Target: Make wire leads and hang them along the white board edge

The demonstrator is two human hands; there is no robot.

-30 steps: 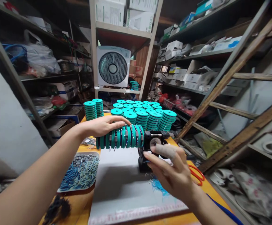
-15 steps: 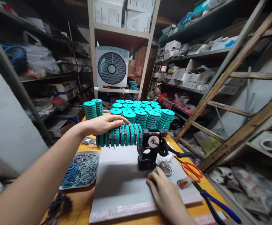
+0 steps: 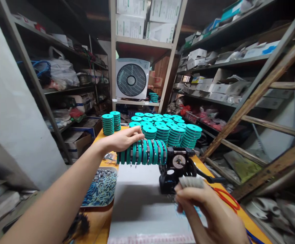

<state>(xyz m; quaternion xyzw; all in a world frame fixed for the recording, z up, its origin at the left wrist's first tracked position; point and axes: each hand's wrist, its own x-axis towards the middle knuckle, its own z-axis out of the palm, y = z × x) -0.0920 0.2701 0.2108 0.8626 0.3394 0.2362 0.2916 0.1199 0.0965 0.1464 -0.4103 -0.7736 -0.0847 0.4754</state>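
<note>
My left hand (image 3: 127, 138) lies over the top of a row of teal spools (image 3: 147, 152), fingers curled onto them. Dark line and small metal pieces show between their rims. The row sits sideways on the shaft of a black hand-cranked winder (image 3: 171, 169). In front of the winder, my right hand (image 3: 208, 210) is raised, thumb and forefinger drawn together. A blurred grey ridged mass (image 3: 191, 182) shows at its fingertips; what it is and whether it is gripped I cannot make out. Small blue bits show beneath the hand.
A tray (image 3: 114, 200) of blue and grey small parts stands left of the white board (image 3: 132, 217). Stacked teal spools (image 3: 193, 134) fill the table's back. Red-handled scissors (image 3: 227, 198) lie at right. A box fan (image 3: 132, 79) and a wooden ladder (image 3: 249, 105) stand beyond.
My right hand has risen off the board and come nearer the camera, to the right. My left hand stays on the spools, slightly shifted. The whole view has moved right and down.
</note>
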